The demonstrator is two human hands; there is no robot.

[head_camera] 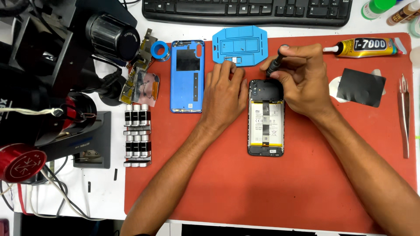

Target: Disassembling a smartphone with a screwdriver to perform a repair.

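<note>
right now my right hand is pinched closed around a black screwdriver, its tip set down on the far end of the opened phone, by the dark camera cover. the phone lies face down in the middle of the red mat, its length running near to far, battery showing. my left hand holds nothing; it rests flat with fingers spread against the phone's far left edge, which i judge keeps the phone from sliding under the driver's push.

the blue back cover lies left of my left hand, just apart from it, inside up. the blue jig plate sits at the far edge of the mat, just beyond my fingertips. the glue tube and a black sheet lie to the right, well apart from the phone, and tweezers sit by the right edge.

the near half of the mat holds only my forearms, so there is open room there. the far side is tight, with the keyboard just past the jig.
</note>
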